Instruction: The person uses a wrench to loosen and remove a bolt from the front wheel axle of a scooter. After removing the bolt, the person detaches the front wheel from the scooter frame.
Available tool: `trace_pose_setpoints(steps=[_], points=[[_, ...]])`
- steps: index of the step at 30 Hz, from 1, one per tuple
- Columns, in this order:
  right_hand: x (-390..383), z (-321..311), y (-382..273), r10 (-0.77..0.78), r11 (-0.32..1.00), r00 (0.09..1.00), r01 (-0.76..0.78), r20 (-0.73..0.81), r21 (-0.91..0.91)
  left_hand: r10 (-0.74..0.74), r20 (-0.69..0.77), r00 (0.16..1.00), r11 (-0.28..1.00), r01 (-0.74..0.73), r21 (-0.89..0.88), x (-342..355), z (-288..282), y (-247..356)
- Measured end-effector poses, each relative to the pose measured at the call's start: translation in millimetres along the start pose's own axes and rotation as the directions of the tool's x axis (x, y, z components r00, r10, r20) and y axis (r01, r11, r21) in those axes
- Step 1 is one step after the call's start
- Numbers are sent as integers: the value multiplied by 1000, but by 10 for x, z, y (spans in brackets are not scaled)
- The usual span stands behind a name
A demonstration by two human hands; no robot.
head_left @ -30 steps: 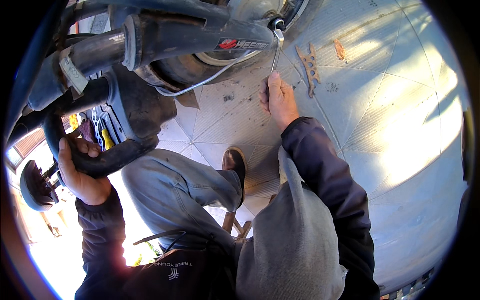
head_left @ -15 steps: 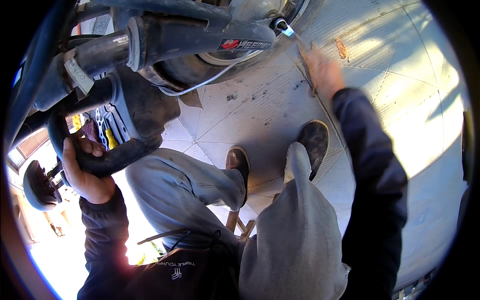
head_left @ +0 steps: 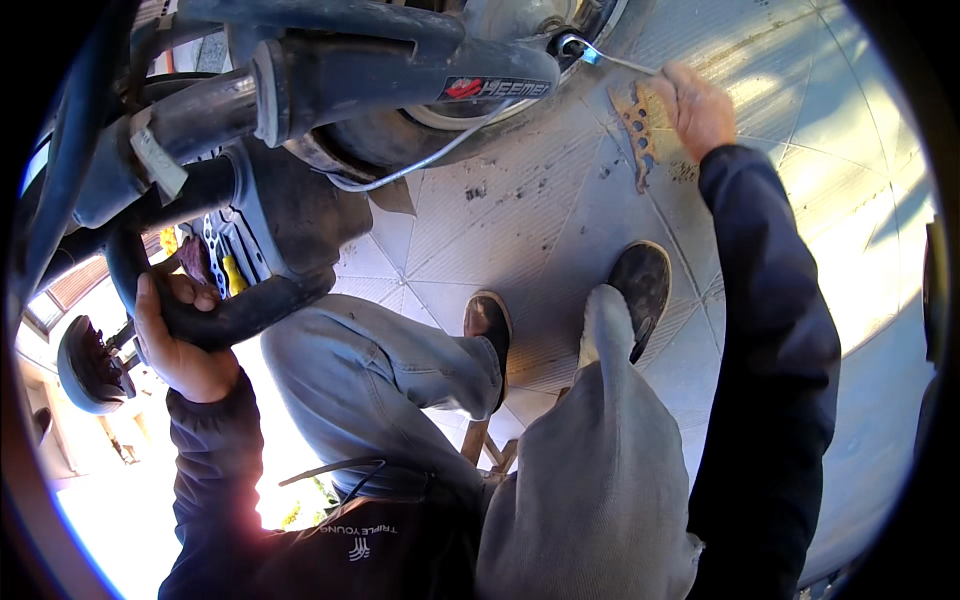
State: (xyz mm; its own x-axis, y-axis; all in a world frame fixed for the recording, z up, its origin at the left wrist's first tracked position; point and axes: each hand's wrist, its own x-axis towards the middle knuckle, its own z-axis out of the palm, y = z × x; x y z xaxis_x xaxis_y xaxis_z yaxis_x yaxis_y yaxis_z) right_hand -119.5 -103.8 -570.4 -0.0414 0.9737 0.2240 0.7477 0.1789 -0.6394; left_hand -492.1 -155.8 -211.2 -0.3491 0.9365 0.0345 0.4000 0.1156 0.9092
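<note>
My right hand [head_left: 698, 108] is closed around the far end of a thin silver wrench [head_left: 632, 63]. The wrench's ring end sits at the axle fitting [head_left: 568, 44] at the bottom of a dark motorcycle fork leg [head_left: 360, 75], beside the wheel [head_left: 606, 25]. On the left, the fingers of my left hand [head_left: 195, 365] are wrapped round a thick black tubular bar [head_left: 255, 312] on the motorcycle. Part of that hand is hidden behind the bar. A grey cable [head_left: 430, 160] curves below the fork leg.
A rusty perforated metal plate [head_left: 637, 135] lies on the tiled floor [head_left: 450, 235] below my right hand. A yellow-handled tool [head_left: 234, 275] and other tools show through the frame. My shoes [head_left: 640, 285] rest on the tiles. A round black part [head_left: 92, 368] sticks out at far left.
My right hand has swung upward and to the right, turning the wrench handle away from me. The perforated plate it covered is now in view. My left hand keeps its grip.
</note>
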Motion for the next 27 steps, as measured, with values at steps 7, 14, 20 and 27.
trace_pose_setpoints(steps=[7,14,20,27], points=[[-523,571,-1876,446,-166,583,-691,679,703,-21,3,1000,1000,21,3,-5,-2,2],[-19,-43,49,11,970,999,-20,-39,-242,-7,1,1000,1000,7,20,22,66,4],[-780,823,-896,483,320,784,-572,389,756,-1,-30,1000,999,2,39,-18,69,25],[-692,665,-645,274,892,962,-255,3,373,9,0,1000,999,-9,33,-1,33,17]])
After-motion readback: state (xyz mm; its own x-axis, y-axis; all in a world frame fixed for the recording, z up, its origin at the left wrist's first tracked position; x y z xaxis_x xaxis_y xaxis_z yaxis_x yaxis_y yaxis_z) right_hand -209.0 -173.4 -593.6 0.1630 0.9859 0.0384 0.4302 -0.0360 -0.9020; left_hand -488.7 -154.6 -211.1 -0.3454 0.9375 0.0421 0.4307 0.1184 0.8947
